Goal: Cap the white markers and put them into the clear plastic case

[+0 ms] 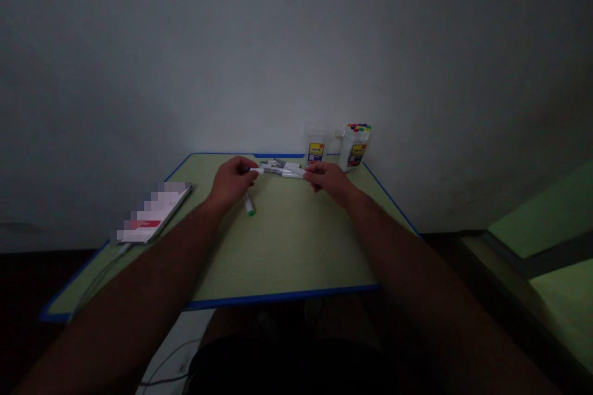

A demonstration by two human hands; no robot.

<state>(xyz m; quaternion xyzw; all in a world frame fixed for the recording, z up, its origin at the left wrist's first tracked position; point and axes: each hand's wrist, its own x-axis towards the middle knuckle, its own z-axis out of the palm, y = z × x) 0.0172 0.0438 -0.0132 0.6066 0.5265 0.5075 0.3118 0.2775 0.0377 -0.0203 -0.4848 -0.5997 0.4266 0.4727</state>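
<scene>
My left hand [235, 180] is closed, with a small white piece [257, 170] pinched between thumb and fingers; it looks like a marker cap or end. My right hand [327, 178] pinches a white marker [295, 169] that points left. Between and behind the hands, several white and grey markers [273, 168] lie in a loose pile. Below my left hand, a marker with a green end [250, 206] lies on the table [282, 247].
At the back right stand a clear container with a yellow label [316, 147] and a second container [354, 151] filled with coloured-end markers. A flat white and red object [151, 219] lies at the left, beside a cable [102, 271]. The wall rises behind the table.
</scene>
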